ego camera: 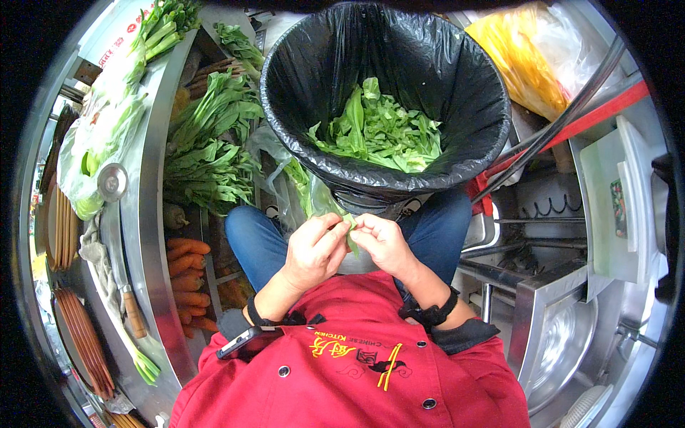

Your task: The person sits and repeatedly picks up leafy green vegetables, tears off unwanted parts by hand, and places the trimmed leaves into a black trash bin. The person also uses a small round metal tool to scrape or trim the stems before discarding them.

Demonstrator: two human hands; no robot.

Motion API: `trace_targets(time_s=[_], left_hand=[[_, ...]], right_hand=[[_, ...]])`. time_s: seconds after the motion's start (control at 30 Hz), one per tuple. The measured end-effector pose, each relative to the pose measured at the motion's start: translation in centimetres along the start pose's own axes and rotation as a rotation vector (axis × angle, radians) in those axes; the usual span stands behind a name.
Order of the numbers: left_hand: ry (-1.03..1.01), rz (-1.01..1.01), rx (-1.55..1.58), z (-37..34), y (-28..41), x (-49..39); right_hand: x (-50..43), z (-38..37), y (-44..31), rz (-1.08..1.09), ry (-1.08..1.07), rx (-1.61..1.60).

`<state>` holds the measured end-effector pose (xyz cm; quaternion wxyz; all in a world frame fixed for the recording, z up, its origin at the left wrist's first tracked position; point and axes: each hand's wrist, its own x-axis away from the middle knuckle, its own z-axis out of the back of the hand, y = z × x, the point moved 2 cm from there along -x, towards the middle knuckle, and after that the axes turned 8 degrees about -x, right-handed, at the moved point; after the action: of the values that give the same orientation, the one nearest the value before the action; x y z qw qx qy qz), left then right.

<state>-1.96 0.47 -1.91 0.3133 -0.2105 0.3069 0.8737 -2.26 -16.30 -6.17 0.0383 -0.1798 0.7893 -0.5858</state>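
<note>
My left hand (318,243) and my right hand (386,242) meet above my lap, fingertips pinching a small green leaf piece (353,247) between them. Just past my fingers stands a round bin lined with a black plastic bag (455,75). Torn green leaves (388,131) lie in a heap at its bottom. Between my left hand and the bin, a clear plastic bag (275,179) surrounds long leafy greens (299,184). How far the held piece extends behind my fingers is hidden.
Bunches of leafy greens (211,155) and carrots (187,283) fill the shelf at left. A steel counter (155,257) bears a ladle (112,182), a wooden-handled tool (134,313) and a scallion (128,342). A red bar (599,112) and steel rack (535,289) flank the right.
</note>
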Motion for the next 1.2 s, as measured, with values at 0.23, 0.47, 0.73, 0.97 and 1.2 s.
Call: trace_targets(time_s=[0.23, 0.47, 0.73, 0.97, 1.2], left_hand=[[0.092, 0.241, 0.151, 0.1, -0.2, 0.1], [0.017, 0.315, 0.233, -0.5, -0.9, 0.5], [-0.012, -0.026, -0.032, -0.2, 0.3, 0.2], [-0.154, 0.635, 0.549, -1.6, -1.1, 2.1], [-0.136, 0.672, 0.542, -2.7, -1.2, 3.6]], right_hand=[[-0.3, -0.1, 0.4, 0.045, -0.001, -0.055], [-0.5, 0.1, 0.8, -0.072, -0.033, -0.008], [-0.5, 0.4, 0.9, -0.06, -0.06, -0.22], [-0.3, 0.6, 2.0, -0.048, -0.091, -0.189], [-0.3, 1.0, 3.2, -0.092, -0.058, -0.159]])
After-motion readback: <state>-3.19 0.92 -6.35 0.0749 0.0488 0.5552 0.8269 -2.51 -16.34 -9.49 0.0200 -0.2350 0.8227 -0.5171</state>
